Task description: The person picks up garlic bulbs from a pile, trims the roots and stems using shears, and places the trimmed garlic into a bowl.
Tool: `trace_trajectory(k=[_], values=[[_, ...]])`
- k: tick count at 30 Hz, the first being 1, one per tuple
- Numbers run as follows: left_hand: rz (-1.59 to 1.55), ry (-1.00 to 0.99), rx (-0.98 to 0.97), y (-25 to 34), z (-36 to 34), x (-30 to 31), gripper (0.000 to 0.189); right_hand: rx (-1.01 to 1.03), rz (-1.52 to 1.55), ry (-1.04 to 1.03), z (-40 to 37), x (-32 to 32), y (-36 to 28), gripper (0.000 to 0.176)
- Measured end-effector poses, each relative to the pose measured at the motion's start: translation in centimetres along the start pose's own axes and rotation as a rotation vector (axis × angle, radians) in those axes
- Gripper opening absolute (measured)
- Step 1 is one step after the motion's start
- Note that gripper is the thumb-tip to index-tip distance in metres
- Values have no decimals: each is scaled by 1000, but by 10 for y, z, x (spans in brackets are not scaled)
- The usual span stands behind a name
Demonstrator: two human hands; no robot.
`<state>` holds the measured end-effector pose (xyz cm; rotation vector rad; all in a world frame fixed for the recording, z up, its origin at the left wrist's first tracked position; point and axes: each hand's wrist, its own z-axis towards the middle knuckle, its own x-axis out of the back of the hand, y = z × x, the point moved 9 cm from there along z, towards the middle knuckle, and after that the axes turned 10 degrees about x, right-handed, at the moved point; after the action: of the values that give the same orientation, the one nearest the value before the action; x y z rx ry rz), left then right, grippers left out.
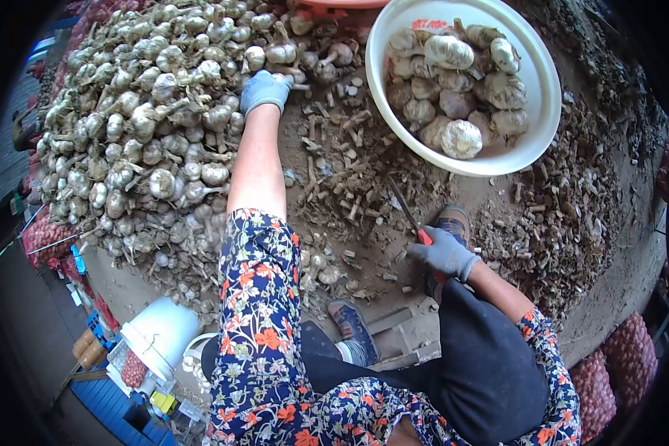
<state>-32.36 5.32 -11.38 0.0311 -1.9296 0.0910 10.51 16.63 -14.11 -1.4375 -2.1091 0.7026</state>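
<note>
My left hand [266,91], in a blue-grey glove, reaches to the right edge of a big heap of garlic [137,111]. Its fingers curl down over a garlic bulb [293,76], of which only a part and the stem show beside the glove; the fingertips are hidden. My right hand [446,254], gloved as well, is wrapped round the red handle of a knife [403,202] above my right shoe. Its thin dark blade points up and to the left. In front of me a white tub [380,97] holds several large trimmed garlic bulbs [449,52].
Cut stems and dry skins [349,186] litter the ground between heap and tub, and to the right. A white bucket [163,327] stands at lower left. Full red mesh sacks [630,349] lie at lower right. Part of a reddish basin [342,4] shows at the top.
</note>
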Motion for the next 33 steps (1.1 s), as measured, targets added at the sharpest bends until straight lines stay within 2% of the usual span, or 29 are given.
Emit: trace_trajectory(k=[3, 5, 7, 9, 12, 14, 16, 17, 19, 20, 24, 25, 26, 27, 28, 29, 33], values=[[186, -81, -77, 3, -17, -17, 56, 12, 18, 30, 6, 3, 3, 48], [4, 20, -232, -7, -20, -39, 50, 64, -49, 68, 7, 8, -5, 48], [-241, -25, -242, -26, -56, -47, 51, 80, -13, 97, 9, 14, -12, 47], [-42, -46, -237, -59, -111, -75, 52, 138, -120, 120, 6, 16, -14, 46], [-282, -1, -269, -92, -122, -112, 72, 130, -128, 118, 5, 13, -14, 43], [-387, 55, -306, -97, -120, -112, 77, 125, -137, 121, 5, 14, -13, 42], [-807, -91, -147, -114, -114, -116, 67, 145, -148, 73, 5, 9, -18, 41], [-801, -91, -146, -113, -108, -113, 67, 147, -142, 70, 6, 9, -21, 41], [-220, -173, 21, -107, -99, -118, 67, 130, -171, 55, 8, 8, -21, 40], [-239, -122, 32, -102, -100, -111, 70, 143, -194, 48, 9, 7, -24, 38], [-196, -273, -89, -80, -114, -96, 58, 221, -366, 128, 14, 13, -40, 30], [-543, -349, -136, -73, -130, -91, 54, 221, -364, 127, 17, 13, -42, 30], [-888, -424, -185, -66, -146, -83, 55, 266, -447, 253, 16, 22, -51, 28], [-882, -431, -185, -65, -162, -73, 55, 306, -528, 377, 13, 29, -60, 27], [-1019, -488, -237, -60, -181, -59, 57, 326, -574, 398, 12, 32, -71, 37], [-1160, -541, -286, -56, -195, -49, 60, 320, -571, 390, 12, 32, -76, 37], [-969, -455, -412, -51, -218, -35, 61, 360, -700, 392, 6, 28, -100, 39]])
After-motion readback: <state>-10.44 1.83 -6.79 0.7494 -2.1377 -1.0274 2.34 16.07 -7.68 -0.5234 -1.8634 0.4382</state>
